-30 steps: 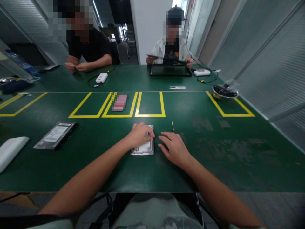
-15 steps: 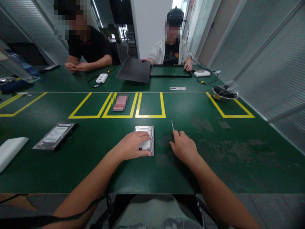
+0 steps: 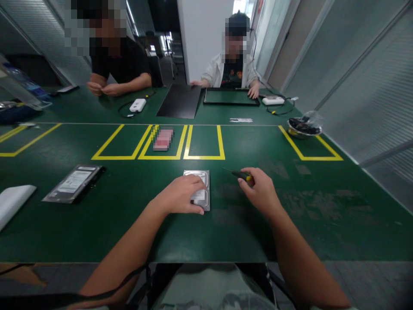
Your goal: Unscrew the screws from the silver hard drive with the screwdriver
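Observation:
A silver hard drive (image 3: 204,196) with a white label lies flat on the green table (image 3: 206,234). My left hand (image 3: 182,194) rests over its left part, fingers curved around it and thumb at its near edge. To the right, my right hand (image 3: 260,189) is closed on the handle of a screwdriver (image 3: 240,175), dark with a yellow part. The thin shaft points left, above the table and clear of the drive. At the left lies another drive (image 3: 72,183) in a clear bag.
Yellow tape outlines (image 3: 206,157) cross the table, one around a blurred pink item (image 3: 163,140). A bowl of dark items (image 3: 304,128) stands at the right. A white object (image 3: 16,204) lies far left. Across the table, one of two people holds a black panel (image 3: 179,101) beside a black frame (image 3: 230,103).
My right hand has shifted right and turned, so the screwdriver now points left and its handle shows. The person opposite has lowered the black panel. My left hand has barely moved.

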{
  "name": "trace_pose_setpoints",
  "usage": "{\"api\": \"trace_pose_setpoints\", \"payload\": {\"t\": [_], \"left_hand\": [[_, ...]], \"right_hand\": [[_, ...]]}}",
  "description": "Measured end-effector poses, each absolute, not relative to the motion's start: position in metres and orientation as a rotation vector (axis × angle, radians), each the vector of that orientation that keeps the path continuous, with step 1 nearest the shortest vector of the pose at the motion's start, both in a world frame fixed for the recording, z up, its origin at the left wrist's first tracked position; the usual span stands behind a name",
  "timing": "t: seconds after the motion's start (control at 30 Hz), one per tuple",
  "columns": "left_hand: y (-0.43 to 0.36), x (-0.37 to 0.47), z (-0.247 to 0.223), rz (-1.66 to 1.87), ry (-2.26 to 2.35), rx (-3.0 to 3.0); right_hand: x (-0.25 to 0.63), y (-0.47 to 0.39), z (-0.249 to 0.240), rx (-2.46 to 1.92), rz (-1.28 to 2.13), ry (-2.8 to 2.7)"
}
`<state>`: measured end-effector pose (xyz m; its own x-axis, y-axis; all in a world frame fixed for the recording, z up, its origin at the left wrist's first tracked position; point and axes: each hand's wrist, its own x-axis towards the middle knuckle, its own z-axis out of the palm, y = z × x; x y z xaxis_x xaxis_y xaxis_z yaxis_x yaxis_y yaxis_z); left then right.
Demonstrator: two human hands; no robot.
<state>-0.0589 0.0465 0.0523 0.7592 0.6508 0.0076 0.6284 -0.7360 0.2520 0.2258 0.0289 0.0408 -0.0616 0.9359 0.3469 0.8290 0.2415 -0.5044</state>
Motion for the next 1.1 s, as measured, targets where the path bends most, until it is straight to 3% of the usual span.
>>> {"api": "trace_pose_setpoints", "payload": {"t": [0.4, 0.77, 1.1], "left_hand": [[0.037, -0.071, 0.032, 0.251, 1.010, 2.738], [0.041, -0.072, 0.027, 0.335, 0.995, 2.673], [0.042, -0.073, 0.027, 0.353, 0.997, 2.629]], "right_hand": [[0.202, 0.031, 0.067, -1.028, 0.773, -1.299], [0.174, 0.046, 0.070, -0.966, 0.727, -1.510], [0.171, 0.049, 0.040, -1.066, 0.532, -1.645]]}}
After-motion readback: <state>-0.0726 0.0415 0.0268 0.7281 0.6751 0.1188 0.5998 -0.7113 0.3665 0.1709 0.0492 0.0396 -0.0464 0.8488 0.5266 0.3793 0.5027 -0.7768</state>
